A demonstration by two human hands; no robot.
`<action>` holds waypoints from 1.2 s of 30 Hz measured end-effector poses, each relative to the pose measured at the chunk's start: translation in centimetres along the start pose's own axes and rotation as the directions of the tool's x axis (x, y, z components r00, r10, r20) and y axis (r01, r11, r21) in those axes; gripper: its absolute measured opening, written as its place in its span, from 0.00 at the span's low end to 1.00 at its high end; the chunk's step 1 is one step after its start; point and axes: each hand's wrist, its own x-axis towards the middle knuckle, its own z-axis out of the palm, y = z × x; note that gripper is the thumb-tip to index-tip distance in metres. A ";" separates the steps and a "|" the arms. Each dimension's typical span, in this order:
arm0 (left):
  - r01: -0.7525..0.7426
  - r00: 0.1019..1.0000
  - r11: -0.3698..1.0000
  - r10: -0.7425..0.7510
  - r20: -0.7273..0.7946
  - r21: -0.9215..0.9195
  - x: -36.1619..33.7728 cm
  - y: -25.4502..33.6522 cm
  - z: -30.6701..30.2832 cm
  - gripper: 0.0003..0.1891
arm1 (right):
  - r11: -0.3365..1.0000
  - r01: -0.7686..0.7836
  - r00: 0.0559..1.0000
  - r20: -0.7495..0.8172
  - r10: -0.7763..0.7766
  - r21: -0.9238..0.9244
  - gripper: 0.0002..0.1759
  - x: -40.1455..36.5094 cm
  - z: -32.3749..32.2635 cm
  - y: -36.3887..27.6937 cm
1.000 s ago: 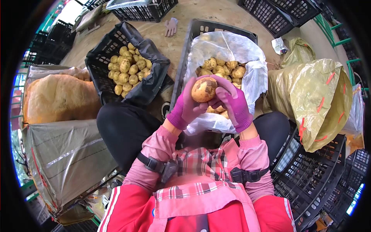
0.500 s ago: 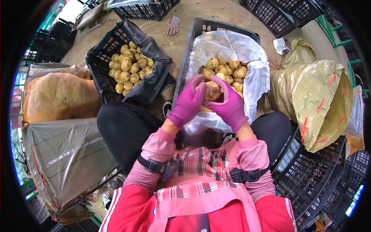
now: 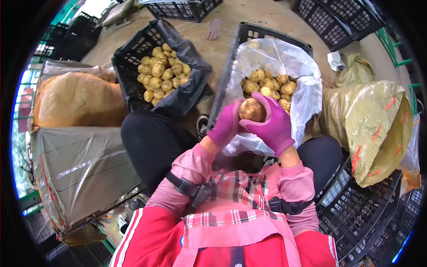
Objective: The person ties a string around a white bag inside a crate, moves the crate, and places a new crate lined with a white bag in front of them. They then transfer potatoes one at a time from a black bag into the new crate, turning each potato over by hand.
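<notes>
Between my two gloved hands is one large brownish potato, held over the near part of a crate lined with white plastic. My left hand, in a magenta glove, presses on the potato's left side. My right hand curls round its right side, with the thumb underneath and fingers over the top. Several yellowish potatoes lie in the lined crate just beyond my hands. Another crate with a black liner, to the left, contains a heap of potatoes.
A loose glove lies on the floor beyond the crates. An open yellow-green sack stands at the right, above stacked black crates. Large wrapped sacks are on the left. More black crates stand at the back.
The view has shifted, so the surroundings appear further right. The large potato is now raised and turned, more fully visible between my hands, and my right fingers wrap further over it.
</notes>
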 end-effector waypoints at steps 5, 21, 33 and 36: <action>0.356 0.894 0.582 -0.440 0.085 -0.731 -0.2 1.0 -0.6 0.30 | 0.724 -0.398 0.916 0.290 0.278 0.564 0.31 -0.2 0.4 0.5; 0.330 0.892 0.918 -0.227 -0.391 0.218 4.4 8.2 -29.5 0.14 | 0.893 -0.331 0.944 0.107 0.313 0.306 0.27 -1.4 2.6 4.7; 0.108 0.980 0.503 -0.201 -0.005 0.858 6.8 -12.8 -37.4 0.34 | 0.912 -0.099 0.987 0.074 0.140 -0.399 0.18 -6.7 10.6 6.1; 0.485 0.874 0.362 -0.185 -0.448 0.796 10.6 -18.1 -36.9 0.32 | 0.904 -0.117 0.986 0.057 0.154 -0.411 0.18 -6.7 10.6 5.9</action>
